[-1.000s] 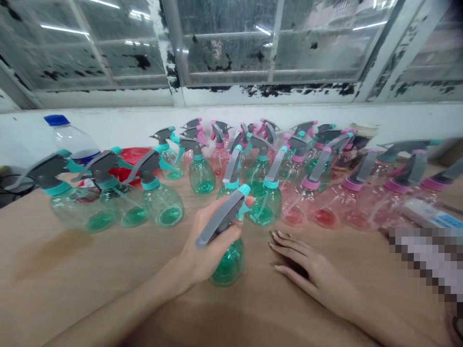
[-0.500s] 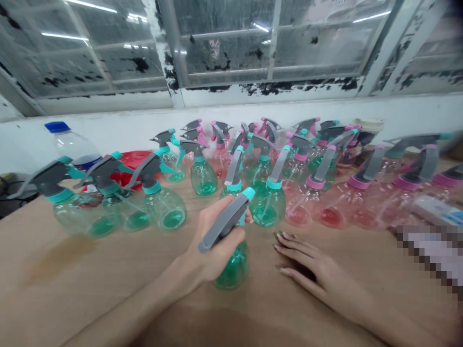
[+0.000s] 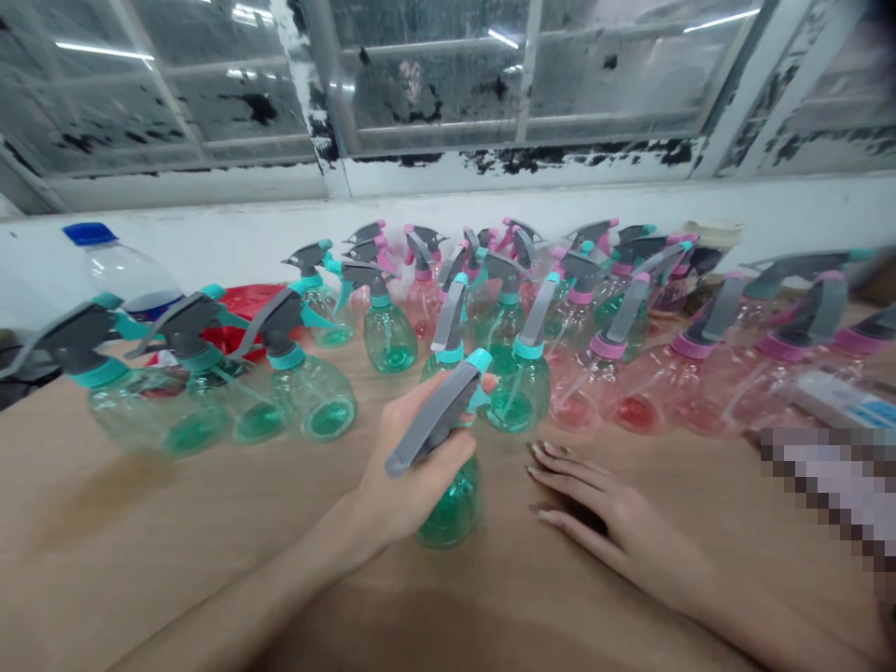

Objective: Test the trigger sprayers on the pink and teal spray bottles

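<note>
My left hand (image 3: 413,476) is wrapped round the neck of a green spray bottle (image 3: 452,513) with a grey head and a teal nozzle. The bottle is upright at the near middle of the table, and my fingers hide its collar. To the right, my right hand (image 3: 595,499) lies palm down on the wooden table (image 3: 504,579), fingers stretched out and holding nothing. Just beyond my hands stand another green spray bottle (image 3: 518,397) and a pink spray bottle (image 3: 578,397), part of a row.
Several green spray bottles (image 3: 315,401) stand at the left, more pink ones (image 3: 640,401) at the right. Behind the left group are a red bag-like thing (image 3: 256,303) and a large clear bottle with a blue cap (image 3: 91,233). A white box (image 3: 840,401) lies far right, below a window wall.
The camera view has shifted slightly, so the bottles sit a little further left and higher. My left hand keeps its grip on the spray bottle; my right hand stays flat.
</note>
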Motion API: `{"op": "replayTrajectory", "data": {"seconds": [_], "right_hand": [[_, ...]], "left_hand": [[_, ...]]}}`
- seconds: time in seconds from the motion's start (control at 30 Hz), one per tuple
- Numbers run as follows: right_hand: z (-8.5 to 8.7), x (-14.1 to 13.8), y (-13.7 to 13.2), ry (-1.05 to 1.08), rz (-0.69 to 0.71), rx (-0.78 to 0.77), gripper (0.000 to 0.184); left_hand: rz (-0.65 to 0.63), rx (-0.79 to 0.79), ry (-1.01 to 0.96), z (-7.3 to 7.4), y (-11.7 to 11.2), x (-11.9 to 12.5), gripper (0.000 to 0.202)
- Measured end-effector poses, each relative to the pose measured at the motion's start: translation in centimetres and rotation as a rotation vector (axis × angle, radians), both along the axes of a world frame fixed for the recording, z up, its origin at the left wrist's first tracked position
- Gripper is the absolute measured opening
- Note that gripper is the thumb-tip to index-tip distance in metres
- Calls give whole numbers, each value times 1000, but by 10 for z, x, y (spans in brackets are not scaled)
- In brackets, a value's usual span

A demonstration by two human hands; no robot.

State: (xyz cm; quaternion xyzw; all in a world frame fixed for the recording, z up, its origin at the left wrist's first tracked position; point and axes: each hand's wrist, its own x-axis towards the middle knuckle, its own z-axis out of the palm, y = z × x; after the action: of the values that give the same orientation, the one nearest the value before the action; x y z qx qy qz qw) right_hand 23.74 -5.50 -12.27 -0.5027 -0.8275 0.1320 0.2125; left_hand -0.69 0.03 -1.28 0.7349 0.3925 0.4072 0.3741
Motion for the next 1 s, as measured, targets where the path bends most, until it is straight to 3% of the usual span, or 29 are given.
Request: {"op": "replayTrajectory", "data": {"seconds": [0.8, 1.0], "right_hand": [[0, 0, -1, 47, -5, -1, 42], [0, 0, 1, 11, 8, -13, 44]], "left_hand": [[-54, 13, 7, 10, 2, -1, 11], [0, 30, 60, 14, 2, 1, 26]]}}
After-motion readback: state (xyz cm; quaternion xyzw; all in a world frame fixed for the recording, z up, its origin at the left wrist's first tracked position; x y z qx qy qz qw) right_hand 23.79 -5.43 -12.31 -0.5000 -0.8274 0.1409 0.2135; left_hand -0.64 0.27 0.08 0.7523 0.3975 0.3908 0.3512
